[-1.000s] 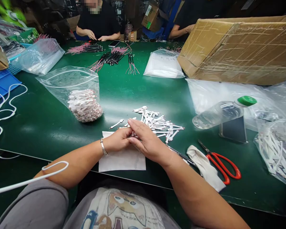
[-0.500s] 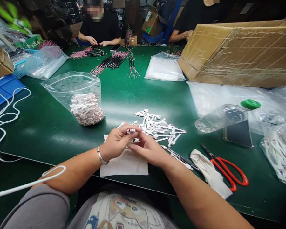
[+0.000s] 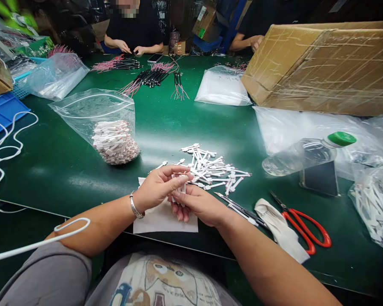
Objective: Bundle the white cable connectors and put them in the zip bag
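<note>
Between my two hands is a small bundle of short white cable pieces (image 3: pixel 179 187) with reddish ends. My left hand (image 3: pixel 161 185) closes round its upper part, thumb on the near side. Lower down, my right hand (image 3: pixel 199 204) grips the bundle too, its fingertips curled underneath. Beneath my hands lies a white sheet of paper (image 3: pixel 166 223) at the table's front edge. Just beyond them spreads a loose pile of white cable pieces (image 3: pixel 212 168) of the same look. A clear zip bag (image 3: pixel 115 142) full of such pieces stands to the left.
Right of my hands lie tweezers (image 3: pixel 242 209), a white cloth (image 3: pixel 281 229) and red-handled scissors (image 3: pixel 306 225). A bottle with a green cap (image 3: pixel 293 157) rests on its side against a dark slab. A large carton (image 3: pixel 322 70) stands behind. Two people sit across the green table (image 3: pixel 166 123).
The bundle has turned more upright between my hands, and more of it shows. My right hand's fingers have dropped and curled beneath it. The view has shifted slightly.
</note>
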